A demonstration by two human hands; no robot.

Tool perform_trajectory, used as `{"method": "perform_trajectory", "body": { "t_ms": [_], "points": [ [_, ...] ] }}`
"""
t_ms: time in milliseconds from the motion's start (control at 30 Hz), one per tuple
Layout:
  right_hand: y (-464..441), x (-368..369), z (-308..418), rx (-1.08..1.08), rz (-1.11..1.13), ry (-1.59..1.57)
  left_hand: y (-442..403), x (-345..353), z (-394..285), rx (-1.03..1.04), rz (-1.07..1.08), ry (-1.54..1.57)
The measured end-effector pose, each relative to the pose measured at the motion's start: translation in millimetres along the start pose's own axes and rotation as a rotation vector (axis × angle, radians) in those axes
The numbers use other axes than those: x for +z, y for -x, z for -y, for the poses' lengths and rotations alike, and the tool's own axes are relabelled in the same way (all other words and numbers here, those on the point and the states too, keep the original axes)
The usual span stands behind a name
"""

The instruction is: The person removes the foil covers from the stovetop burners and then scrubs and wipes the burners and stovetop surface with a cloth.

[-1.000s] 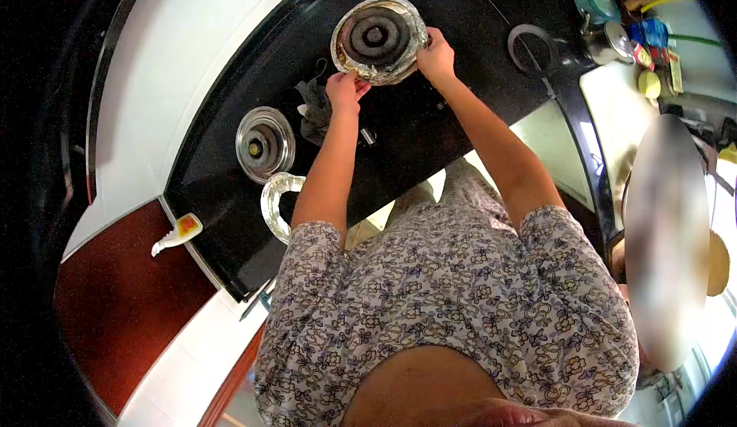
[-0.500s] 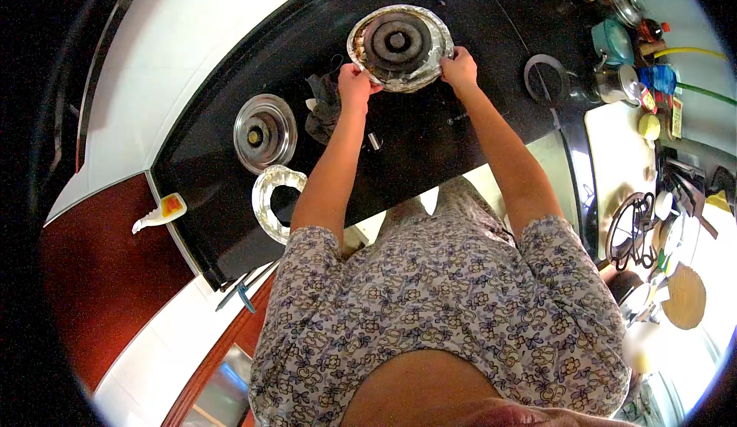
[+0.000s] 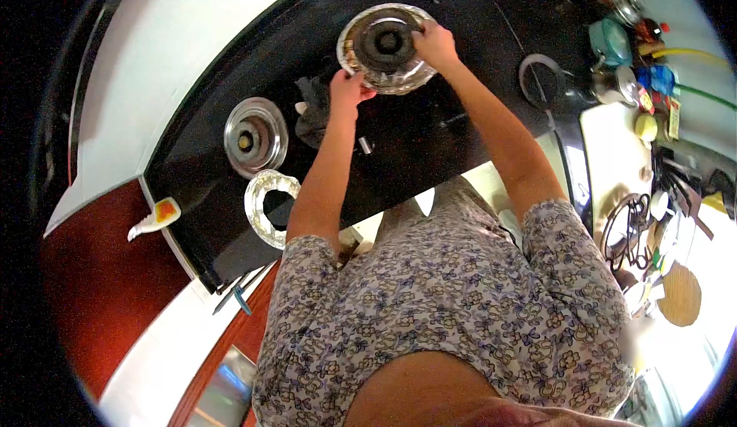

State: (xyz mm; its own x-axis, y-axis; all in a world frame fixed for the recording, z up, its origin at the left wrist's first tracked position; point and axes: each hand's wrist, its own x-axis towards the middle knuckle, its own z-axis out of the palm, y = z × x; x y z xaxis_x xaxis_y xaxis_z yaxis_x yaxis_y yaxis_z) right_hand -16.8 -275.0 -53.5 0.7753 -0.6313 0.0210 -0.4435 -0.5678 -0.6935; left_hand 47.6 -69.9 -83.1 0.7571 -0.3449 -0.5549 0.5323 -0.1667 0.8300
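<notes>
Had room rightward on the black counter (image 3: 491, 62), up to the grey ring (image 3: 523, 78); pinched the foil rim (image 3: 404, 87) with the left hand (image 3: 349, 93); gripped the burner (image 3: 388, 41), inside that rim, with the right hand (image 3: 435, 45).

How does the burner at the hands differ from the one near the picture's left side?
The far burner has foil around its outer edge; the left burner sits in a bare, shiny metal pan.
The far burner's centre is dark; the left burner's shows a yellowish spot.
The left hand and right hand are at the far burner; neither is at the left burner.
Both are round, on the black cooktop.
</notes>
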Motion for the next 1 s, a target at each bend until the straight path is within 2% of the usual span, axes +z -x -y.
{"method": "perform_trajectory", "body": {
  "t_ms": [67,167,200,333,400,467,533,733,867,933,967,1000],
  "points": [
    [-2,-2,-9,0.036,0.016,-0.15,10,6,-6,0.001,0.014,-0.014],
    [8,-26,-26,0.263,0.046,-0.51,4,6,-2,-0.035,0.002,0.011],
    [18,-38,-36,0.363,-0.004,-0.674,6,6,-1,-0.03,0.014,-0.01],
    [62,-86,-118,0.549,-0.34,-0.725,7,9,2,0.027,-0.021,0.058],
    [85,-112,-159,0.684,-0.466,-0.589,7,8,6,0.039,-0.016,0.095],
    [104,-127,-197,0.69,-0.564,-0.52,8,9,8,0.05,-0.018,0.124],
    [112,-139,-212,0.741,-0.567,-0.459,9,11,8,0.064,-0.023,0.142],
    [112,-145,-227,0.754,-0.613,-0.7,5,6,2,0.02,-0.026,0.19],
    [117,-147,-243,0.755,-0.549,-0.437,-6,1,3,-0.018,-0.005,0.196],
    [120,-156,-211,0.792,-0.523,-0.246,-8,0,1,-0.032,-0.001,0.217],
    [120,-161,-228,0.774,-0.314,0.03,-9,-2,-1,-0.052,-0.015,0.199],
    [121,-162,-223,0.789,-0.374,0.103,-9,-2,-4,-0.047,-0.02,0.209]
  ]
}}
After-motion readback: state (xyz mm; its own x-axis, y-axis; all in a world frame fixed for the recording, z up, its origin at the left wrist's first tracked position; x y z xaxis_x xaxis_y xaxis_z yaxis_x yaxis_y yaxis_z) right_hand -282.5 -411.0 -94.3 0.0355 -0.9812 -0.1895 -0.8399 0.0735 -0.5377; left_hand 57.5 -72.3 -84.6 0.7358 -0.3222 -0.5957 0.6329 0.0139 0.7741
